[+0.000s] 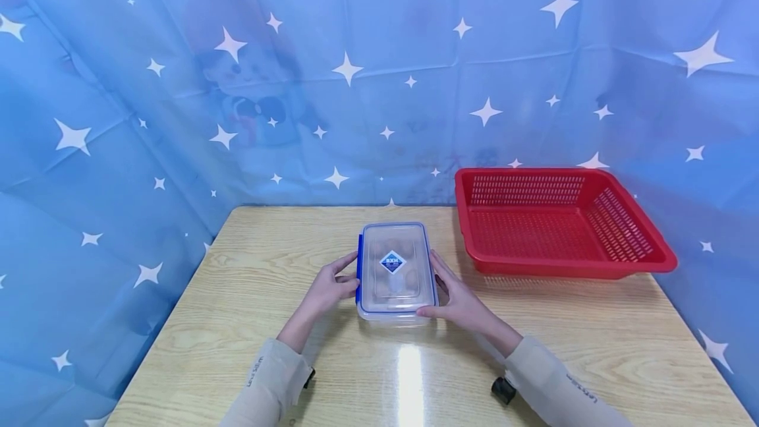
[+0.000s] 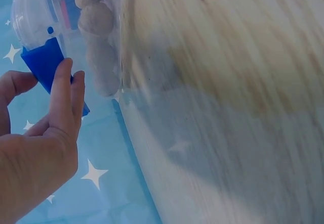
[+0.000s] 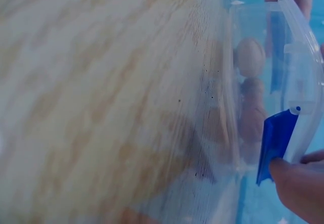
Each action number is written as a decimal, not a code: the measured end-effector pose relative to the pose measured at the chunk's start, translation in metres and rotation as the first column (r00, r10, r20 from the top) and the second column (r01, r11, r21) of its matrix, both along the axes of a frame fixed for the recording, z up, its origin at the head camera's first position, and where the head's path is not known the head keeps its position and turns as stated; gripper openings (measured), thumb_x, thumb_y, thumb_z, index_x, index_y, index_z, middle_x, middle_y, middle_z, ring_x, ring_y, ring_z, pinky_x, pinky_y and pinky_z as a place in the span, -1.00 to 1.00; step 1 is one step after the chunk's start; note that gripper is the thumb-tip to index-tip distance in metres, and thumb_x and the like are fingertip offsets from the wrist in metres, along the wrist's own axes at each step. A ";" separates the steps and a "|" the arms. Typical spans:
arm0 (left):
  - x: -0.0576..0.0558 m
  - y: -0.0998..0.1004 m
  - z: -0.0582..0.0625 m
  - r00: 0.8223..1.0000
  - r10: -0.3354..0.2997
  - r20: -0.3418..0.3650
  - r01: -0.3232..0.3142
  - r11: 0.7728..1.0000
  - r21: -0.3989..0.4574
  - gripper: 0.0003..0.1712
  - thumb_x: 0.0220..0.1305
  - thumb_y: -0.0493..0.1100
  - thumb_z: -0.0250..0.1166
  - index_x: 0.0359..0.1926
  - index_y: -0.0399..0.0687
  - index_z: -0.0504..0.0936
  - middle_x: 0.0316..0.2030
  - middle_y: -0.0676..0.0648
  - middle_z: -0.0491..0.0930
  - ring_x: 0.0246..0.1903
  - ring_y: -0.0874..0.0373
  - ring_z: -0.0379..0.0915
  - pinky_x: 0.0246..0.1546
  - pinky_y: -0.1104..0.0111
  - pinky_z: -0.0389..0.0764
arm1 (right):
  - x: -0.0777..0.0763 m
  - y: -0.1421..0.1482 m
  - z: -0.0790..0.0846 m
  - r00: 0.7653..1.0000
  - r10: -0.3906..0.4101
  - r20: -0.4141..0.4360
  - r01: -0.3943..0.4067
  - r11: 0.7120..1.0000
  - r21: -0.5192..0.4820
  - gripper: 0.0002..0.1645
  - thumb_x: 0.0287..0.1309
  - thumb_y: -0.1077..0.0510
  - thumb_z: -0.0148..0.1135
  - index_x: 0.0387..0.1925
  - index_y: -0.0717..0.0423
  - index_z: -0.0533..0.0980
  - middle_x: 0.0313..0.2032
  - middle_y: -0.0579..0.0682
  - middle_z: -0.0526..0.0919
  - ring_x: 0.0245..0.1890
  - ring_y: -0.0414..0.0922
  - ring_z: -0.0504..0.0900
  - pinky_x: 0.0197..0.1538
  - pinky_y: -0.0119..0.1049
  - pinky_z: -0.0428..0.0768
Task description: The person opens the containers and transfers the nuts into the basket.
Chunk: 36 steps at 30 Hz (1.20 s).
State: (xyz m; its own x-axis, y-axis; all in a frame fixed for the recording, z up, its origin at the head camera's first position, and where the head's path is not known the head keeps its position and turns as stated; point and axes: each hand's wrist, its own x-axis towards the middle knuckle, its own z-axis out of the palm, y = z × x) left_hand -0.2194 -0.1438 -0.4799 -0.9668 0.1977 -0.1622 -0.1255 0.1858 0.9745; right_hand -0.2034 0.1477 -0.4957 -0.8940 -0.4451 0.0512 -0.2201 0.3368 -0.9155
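Observation:
On the table lies a clear plastic food container (image 1: 398,269) with a blue-rimmed lid and a diamond-shaped label. Several roundish, brownish things (image 2: 96,20) show through its wall. At its left side my left hand (image 1: 332,290) touches the blue latch (image 2: 44,62), fingertips on either side of the flap in the left wrist view. My right hand (image 1: 455,298) spans the right side, thumb at the near corner and fingers along the wall. In the right wrist view, its thumb presses another blue latch (image 3: 277,143), which slants out from the lid.
A red perforated plastic basket (image 1: 534,236) stands on the table's right rear. The wood-grain table (image 1: 249,308) ends at a blue curtain (image 1: 385,111) with white stars. Dark devices are strapped under both sleeves.

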 end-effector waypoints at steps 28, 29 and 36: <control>-0.004 0.024 0.019 0.988 0.047 -0.144 -0.111 0.872 -0.476 -0.23 0.10 -0.43 0.22 0.41 -0.28 0.34 -0.07 -0.30 0.68 -0.49 0.19 0.57 -0.50 0.43 0.59 | 0.000 -0.002 -0.008 1.000 -0.023 -0.014 0.023 1.000 -0.004 0.39 0.00 0.02 0.55 0.59 0.15 -0.22 0.60 0.20 -0.27 0.57 0.25 -0.10 0.50 0.06 0.16; -0.005 0.024 0.019 0.989 0.046 -0.144 -0.109 0.875 -0.472 -0.23 0.10 -0.44 0.22 0.40 -0.29 0.34 0.00 -0.32 0.66 -0.45 0.17 0.60 -0.45 0.41 0.62 | 0.000 -0.002 -0.007 1.000 -0.027 -0.010 0.027 1.000 0.003 0.39 0.00 0.01 0.55 0.59 0.13 -0.22 0.60 0.20 -0.27 0.57 0.24 -0.10 0.50 0.06 0.15; -0.007 0.025 0.020 0.989 0.045 -0.139 -0.106 0.877 -0.469 -0.24 0.12 -0.43 0.23 0.40 -0.32 0.32 0.19 -0.37 0.55 -0.23 0.00 0.68 -0.20 0.25 0.74 | 0.002 -0.001 -0.005 0.999 -0.035 -0.002 0.035 0.999 0.016 0.39 0.01 0.00 0.54 0.59 0.11 -0.22 0.60 0.17 -0.27 0.57 0.25 -0.09 0.51 0.10 0.14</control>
